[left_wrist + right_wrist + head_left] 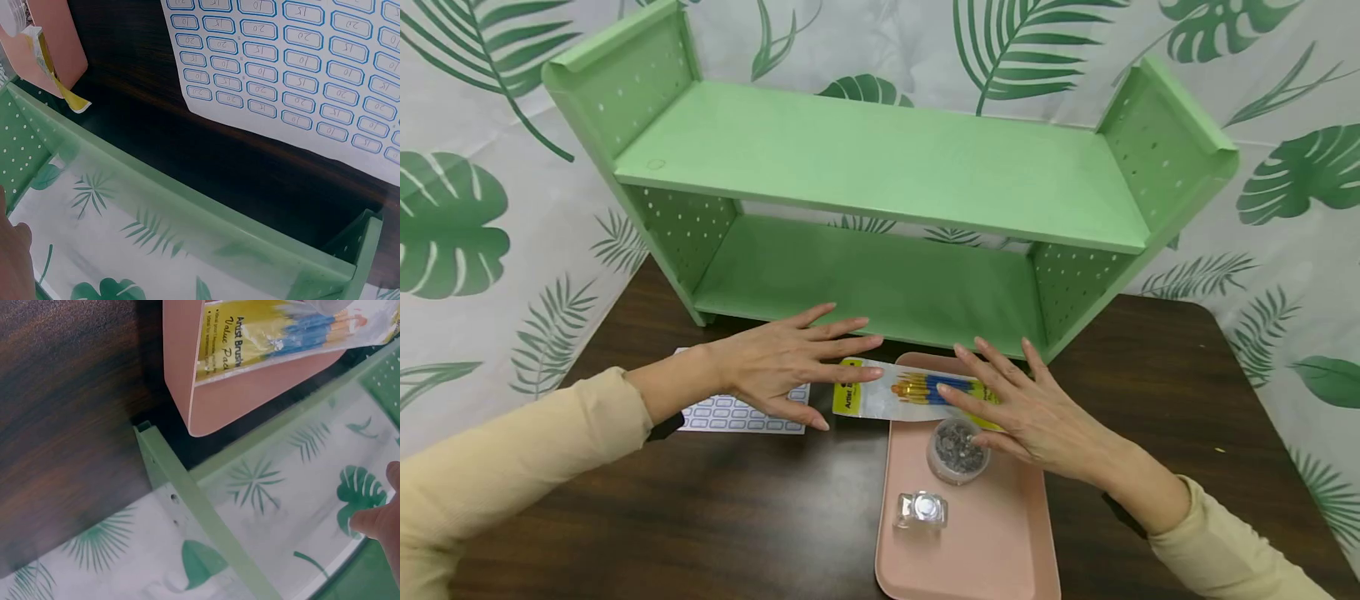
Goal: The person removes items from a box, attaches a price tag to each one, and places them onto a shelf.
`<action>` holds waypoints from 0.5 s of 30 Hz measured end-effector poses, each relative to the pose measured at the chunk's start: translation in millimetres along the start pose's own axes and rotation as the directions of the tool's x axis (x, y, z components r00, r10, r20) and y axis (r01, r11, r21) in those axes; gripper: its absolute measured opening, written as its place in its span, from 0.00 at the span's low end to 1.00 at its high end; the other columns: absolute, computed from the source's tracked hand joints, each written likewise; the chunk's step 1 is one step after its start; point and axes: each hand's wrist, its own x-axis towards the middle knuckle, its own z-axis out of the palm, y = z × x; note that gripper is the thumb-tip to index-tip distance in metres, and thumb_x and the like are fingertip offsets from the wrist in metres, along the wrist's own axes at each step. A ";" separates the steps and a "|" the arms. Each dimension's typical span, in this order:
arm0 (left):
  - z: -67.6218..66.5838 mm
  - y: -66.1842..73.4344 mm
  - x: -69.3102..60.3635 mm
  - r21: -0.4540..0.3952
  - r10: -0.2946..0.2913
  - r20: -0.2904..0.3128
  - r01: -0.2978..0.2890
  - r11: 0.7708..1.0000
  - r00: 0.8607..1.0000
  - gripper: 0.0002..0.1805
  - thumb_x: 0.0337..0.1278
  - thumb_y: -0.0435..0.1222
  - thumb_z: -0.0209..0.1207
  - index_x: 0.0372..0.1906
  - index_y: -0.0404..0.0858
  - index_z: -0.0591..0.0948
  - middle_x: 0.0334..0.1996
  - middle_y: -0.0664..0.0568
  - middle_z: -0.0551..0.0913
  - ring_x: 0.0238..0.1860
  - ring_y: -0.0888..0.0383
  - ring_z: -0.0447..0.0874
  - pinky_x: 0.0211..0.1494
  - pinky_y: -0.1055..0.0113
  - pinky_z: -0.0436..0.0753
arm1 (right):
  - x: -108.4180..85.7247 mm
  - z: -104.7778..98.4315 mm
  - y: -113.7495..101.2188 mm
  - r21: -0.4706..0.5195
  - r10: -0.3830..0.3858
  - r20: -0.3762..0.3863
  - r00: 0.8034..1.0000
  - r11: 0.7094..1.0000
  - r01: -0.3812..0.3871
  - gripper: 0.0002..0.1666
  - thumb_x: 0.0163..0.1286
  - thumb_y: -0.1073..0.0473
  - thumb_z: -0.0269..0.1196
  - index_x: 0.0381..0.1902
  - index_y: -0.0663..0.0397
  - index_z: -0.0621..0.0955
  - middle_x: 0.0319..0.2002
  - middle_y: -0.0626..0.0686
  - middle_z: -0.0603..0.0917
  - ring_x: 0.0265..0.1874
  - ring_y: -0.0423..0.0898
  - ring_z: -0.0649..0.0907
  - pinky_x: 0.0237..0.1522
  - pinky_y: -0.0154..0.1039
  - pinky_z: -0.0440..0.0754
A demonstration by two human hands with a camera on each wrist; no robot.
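My left hand [793,362] is held out with fingers spread, in front of the green shelf [880,275] and above a sheet of labels [737,413]. My right hand [1037,412], fingers likewise spread, hovers over the right part of a pink tray [992,533]. Neither hand holds anything. Between them a pack of artist brushes [880,400] lies across the tray's far end, its right side partly hidden by the right hand. A round clear tub [957,454] of small grey pieces and a small clear plastic item [921,510] sit in the tray.
The two-tier shelf with perforated side panels stands at the back of the dark wooden table [760,517]. Behind it hangs a white cloth [910,42] printed with green leaves. In the left wrist view, the label sheet [281,69] shows rows of blue-framed numbers.
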 end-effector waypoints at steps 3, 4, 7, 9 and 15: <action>0.9 0.9 1.5 -0.002 0.000 0.000 0.000 1.000 1.000 0.40 0.59 0.66 0.43 0.72 0.50 0.58 0.74 0.47 0.52 0.74 0.46 0.46 0.72 0.45 0.46 | -2.5 -0.2 -0.6 -0.005 0.008 0.001 1.000 1.000 -0.008 0.33 0.74 0.35 0.36 0.71 0.38 0.60 0.74 0.58 0.50 0.72 0.58 0.52 0.68 0.64 0.36; 1.3 1.3 1.8 -0.003 -0.001 -0.002 0.001 1.000 1.000 0.40 0.59 0.66 0.43 0.72 0.50 0.58 0.74 0.47 0.52 0.74 0.46 0.45 0.72 0.45 0.46 | -3.3 -0.1 -0.6 -0.005 0.012 0.001 1.000 1.000 -0.012 0.33 0.74 0.35 0.35 0.72 0.38 0.60 0.74 0.58 0.50 0.72 0.58 0.52 0.68 0.65 0.37; 2.7 2.8 2.4 -0.013 -0.006 -0.010 0.006 1.000 1.000 0.41 0.59 0.66 0.44 0.72 0.50 0.58 0.74 0.47 0.52 0.74 0.46 0.46 0.73 0.46 0.46 | -5.3 -1.4 -1.3 0.031 0.040 0.009 0.999 0.999 -0.040 0.33 0.73 0.35 0.38 0.72 0.38 0.59 0.74 0.57 0.49 0.72 0.58 0.53 0.67 0.67 0.41; 3.5 4.5 2.2 -0.025 -0.015 -0.022 0.015 1.000 1.000 0.41 0.58 0.65 0.45 0.72 0.49 0.58 0.74 0.47 0.52 0.73 0.46 0.47 0.72 0.45 0.48 | -6.5 -3.4 -1.8 0.119 0.100 -0.002 0.995 0.988 -0.099 0.33 0.72 0.39 0.46 0.72 0.39 0.59 0.74 0.57 0.50 0.71 0.55 0.56 0.67 0.64 0.51; 5.3 18.7 -0.4 -0.202 -0.136 -0.043 0.124 0.971 0.990 0.44 0.57 0.65 0.47 0.73 0.48 0.54 0.74 0.49 0.52 0.74 0.48 0.48 0.70 0.44 0.55 | -12.8 -8.8 -0.8 0.629 0.507 -0.087 0.858 0.696 -0.347 0.29 0.63 0.67 0.63 0.63 0.57 0.72 0.60 0.53 0.76 0.52 0.38 0.77 0.46 0.27 0.78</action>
